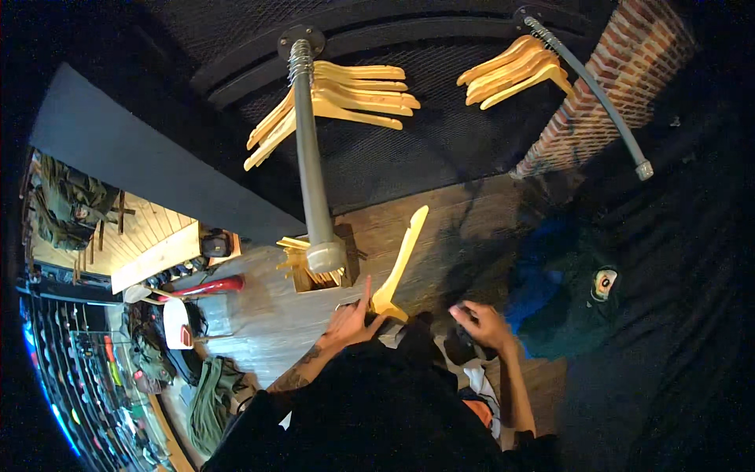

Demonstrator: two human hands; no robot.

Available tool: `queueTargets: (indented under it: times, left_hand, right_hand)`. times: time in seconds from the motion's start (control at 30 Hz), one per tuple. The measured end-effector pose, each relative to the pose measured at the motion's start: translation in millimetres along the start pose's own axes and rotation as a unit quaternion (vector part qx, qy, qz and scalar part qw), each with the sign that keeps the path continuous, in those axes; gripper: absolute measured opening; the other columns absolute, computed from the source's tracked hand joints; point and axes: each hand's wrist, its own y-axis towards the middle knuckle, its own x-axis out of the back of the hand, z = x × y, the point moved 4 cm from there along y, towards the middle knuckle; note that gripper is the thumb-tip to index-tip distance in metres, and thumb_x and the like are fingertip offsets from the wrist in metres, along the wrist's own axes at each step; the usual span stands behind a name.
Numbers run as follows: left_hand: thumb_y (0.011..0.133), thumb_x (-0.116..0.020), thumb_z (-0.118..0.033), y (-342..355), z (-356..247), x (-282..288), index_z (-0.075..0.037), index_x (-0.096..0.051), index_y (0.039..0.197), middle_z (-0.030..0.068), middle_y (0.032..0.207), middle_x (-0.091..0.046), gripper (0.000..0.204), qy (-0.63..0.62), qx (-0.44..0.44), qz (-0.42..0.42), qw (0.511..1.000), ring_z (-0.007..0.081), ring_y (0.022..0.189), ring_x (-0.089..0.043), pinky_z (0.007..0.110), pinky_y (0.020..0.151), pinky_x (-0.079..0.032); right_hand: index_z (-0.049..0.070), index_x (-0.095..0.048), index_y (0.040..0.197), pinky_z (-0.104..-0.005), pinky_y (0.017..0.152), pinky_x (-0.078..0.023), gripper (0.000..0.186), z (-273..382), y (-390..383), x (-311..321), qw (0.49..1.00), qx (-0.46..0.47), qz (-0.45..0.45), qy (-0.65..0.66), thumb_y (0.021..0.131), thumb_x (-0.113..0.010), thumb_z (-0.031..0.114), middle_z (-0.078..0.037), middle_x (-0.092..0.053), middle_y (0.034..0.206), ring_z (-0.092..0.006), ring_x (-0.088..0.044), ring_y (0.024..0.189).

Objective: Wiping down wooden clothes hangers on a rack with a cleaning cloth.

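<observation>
And here we are over the wood-plank floor [275, 315], with one pale yellow wooden clothes hanger [403, 263] as the centre of attention. The left grip [350, 321] has it pinched near its bend, index finger stretched out straight, one long arm of the hanger slanting up and away. Over on the other side, the right grip [486, 324] is half curled, well apart from the hanger; whether anything sits in it I cannot tell, it's too dark under those fingers.

The step in hand, I'd judge, is handling this single hanger. The next move seems to call for a steady pinch and perhaps a turn of the wrist to bring the hook round (I can't make the hook out from here).

Now the containers: just beyond the left grip stands an open brown box [351, 250] on the floor, with a jumble of yellow wooden hangers [318, 271] inside, some poking past its rim. Above it juts a thick grey metal rail [311, 173], a bunch of matching hangers [362, 102] clustered near its wall end.
</observation>
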Motion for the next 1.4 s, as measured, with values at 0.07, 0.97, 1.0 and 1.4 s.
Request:
queueTargets:
  times: [0.07,0.97,1.0,1.4]
  left_hand:
    - [0.083,-0.064,-0.047,-9.3,13.3,-0.6,-0.012,-0.052,0.123,0.0199,0.077,-0.066,0.055,-0.013,0.033,0.018,0.999,0.0390,0.070,-0.064,0.046,0.059,-0.051]
    - [0.096,-0.051,-0.024,-119.5,278.5,174.0,-0.001,-0.052,0.110,0.0157,0.098,-0.052,0.026,-0.201,-0.115,0.078,0.970,0.0351,0.093,-0.052,0.042,0.083,-0.042]
    - [0.096,-0.050,-0.026,-120.2,285.0,173.6,-0.002,-0.052,0.110,0.0155,0.100,-0.054,0.028,-0.185,-0.110,0.098,0.972,0.0348,0.094,-0.053,0.042,0.084,-0.042]
    - [0.087,-0.061,-0.026,-72.7,328.8,162.0,-0.009,-0.046,0.133,0.0225,0.126,-0.044,0.050,-0.043,-0.084,0.040,0.995,0.0416,0.108,-0.044,0.049,0.090,-0.039]
  right_hand:
    - [0.005,-0.053,0.125,-0.0374,0.083,-0.048,0.047,2.2,4.1,-10.3,0.992,-0.063,-0.010,-0.105,0.087,-0.063,0.031,-0.015,-0.066,0.102,-0.0290,-0.064,0.093]
    - [0.004,-0.057,0.117,-0.0372,0.053,-0.050,0.077,218.5,111.0,-320.6,0.937,0.040,0.131,-0.322,0.077,-0.057,0.070,-0.009,-0.064,0.064,-0.0265,-0.062,0.053]
    - [0.004,-0.057,0.117,-0.0372,0.053,-0.050,0.077,228.1,112.1,-323.1,0.938,0.020,0.144,-0.315,0.077,-0.057,0.070,-0.009,-0.064,0.064,-0.0265,-0.062,0.053]
    - [0.012,-0.065,0.107,-0.0471,0.069,-0.049,0.034,237.1,195.2,-337.7,0.843,0.062,0.161,-0.509,0.094,-0.048,0.039,-0.016,-0.063,0.081,-0.0369,-0.062,0.072]
